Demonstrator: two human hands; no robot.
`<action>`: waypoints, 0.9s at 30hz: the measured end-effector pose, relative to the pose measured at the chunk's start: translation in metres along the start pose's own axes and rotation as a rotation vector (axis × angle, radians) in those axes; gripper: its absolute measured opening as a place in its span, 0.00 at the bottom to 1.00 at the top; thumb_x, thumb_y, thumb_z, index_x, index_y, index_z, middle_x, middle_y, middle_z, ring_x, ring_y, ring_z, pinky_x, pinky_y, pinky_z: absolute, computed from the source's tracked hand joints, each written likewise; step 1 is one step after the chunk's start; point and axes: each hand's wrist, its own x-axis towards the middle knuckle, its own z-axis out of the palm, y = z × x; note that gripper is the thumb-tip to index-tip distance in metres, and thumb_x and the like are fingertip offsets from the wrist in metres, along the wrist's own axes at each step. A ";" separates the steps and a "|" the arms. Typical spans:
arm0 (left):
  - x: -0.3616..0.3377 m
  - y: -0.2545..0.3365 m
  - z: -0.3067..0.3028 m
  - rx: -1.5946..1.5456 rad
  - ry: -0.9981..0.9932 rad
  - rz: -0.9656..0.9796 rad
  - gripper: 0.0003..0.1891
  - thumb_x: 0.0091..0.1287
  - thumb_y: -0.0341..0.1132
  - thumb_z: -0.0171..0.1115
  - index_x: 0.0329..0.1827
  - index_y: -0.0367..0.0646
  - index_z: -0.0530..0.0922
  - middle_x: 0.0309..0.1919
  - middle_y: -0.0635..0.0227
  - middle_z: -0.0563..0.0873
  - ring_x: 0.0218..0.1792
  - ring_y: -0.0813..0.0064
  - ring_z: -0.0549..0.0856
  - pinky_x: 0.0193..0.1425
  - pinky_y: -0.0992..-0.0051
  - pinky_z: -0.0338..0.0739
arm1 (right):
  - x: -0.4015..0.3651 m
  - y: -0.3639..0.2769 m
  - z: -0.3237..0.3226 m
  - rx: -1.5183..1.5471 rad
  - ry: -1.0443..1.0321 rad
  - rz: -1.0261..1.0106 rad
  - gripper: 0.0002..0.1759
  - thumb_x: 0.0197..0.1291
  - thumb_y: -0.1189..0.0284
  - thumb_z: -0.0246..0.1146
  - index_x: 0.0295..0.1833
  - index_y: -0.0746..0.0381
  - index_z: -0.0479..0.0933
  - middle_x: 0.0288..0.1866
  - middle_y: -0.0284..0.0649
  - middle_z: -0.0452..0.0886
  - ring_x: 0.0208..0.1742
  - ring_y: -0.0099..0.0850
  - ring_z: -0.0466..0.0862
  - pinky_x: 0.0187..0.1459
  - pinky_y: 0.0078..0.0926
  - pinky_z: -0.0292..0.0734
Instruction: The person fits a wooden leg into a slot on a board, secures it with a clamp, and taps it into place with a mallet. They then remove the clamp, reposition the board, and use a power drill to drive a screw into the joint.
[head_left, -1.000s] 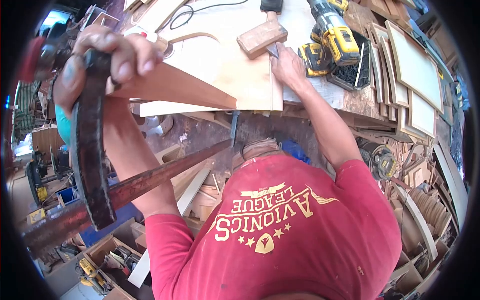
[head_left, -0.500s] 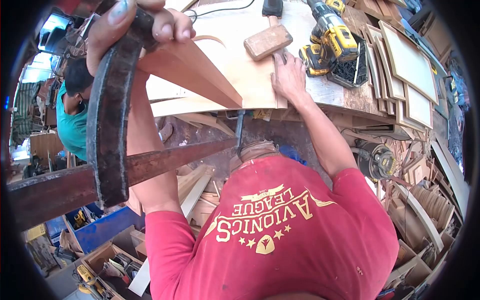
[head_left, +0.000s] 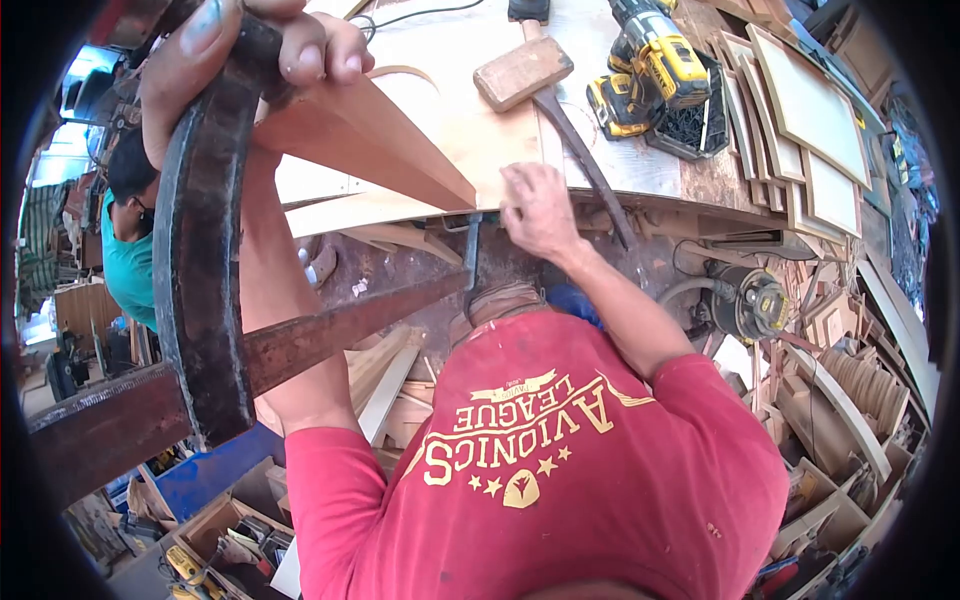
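Note:
My left hand (head_left: pixel 260 50) is closed around the upper end of a rusty metal bar clamp (head_left: pixel 205 260), close to the camera. The clamp's long bar slants to the bench edge, where its far jaw stands. A tapering wooden board (head_left: pixel 375 140) runs from beneath my left hand toward that edge. Over the bench edge, right of the board's narrow end, is my right hand (head_left: pixel 542 212); its fingers are loosely bent, with nothing visible in them. A wooden mallet (head_left: pixel 522 75) lies behind it, its dark handle reaching past the edge.
A yellow drill (head_left: pixel 660 60) stands by a black tray of screws (head_left: pixel 695 125). Stacked framed panels (head_left: pixel 810 110) lie at the bench's right. A corded power tool (head_left: pixel 755 300) sits below among wood pieces. A person in a green shirt (head_left: pixel 130 260) is at the left.
My right hand has left the mallet's handle and moved left and toward me, uncovering the handle. My left hand keeps its hold on the clamp; the view has shifted slightly.

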 end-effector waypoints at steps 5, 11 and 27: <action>-0.001 0.001 0.002 -0.030 0.020 0.001 0.22 0.73 0.49 0.57 0.55 0.39 0.82 0.33 0.64 0.87 0.42 0.61 0.83 0.55 0.60 0.71 | 0.038 0.050 -0.043 -0.344 0.099 0.277 0.35 0.62 0.64 0.67 0.73 0.64 0.71 0.60 0.53 0.75 0.60 0.51 0.74 0.62 0.51 0.69; 0.003 0.001 0.011 0.002 -0.010 0.045 0.22 0.73 0.49 0.56 0.55 0.38 0.83 0.33 0.65 0.87 0.42 0.61 0.84 0.56 0.60 0.72 | 0.079 0.092 -0.035 -0.092 -0.326 0.504 0.33 0.69 0.61 0.61 0.74 0.67 0.68 0.54 0.63 0.84 0.58 0.58 0.84 0.61 0.55 0.77; -0.001 0.002 0.001 0.053 -0.038 -0.001 0.24 0.72 0.52 0.54 0.59 0.44 0.78 0.36 0.72 0.85 0.46 0.64 0.80 0.61 0.57 0.67 | 0.136 0.063 -0.025 -0.056 -0.802 0.020 0.30 0.73 0.62 0.62 0.77 0.58 0.72 0.61 0.53 0.86 0.62 0.48 0.85 0.65 0.47 0.79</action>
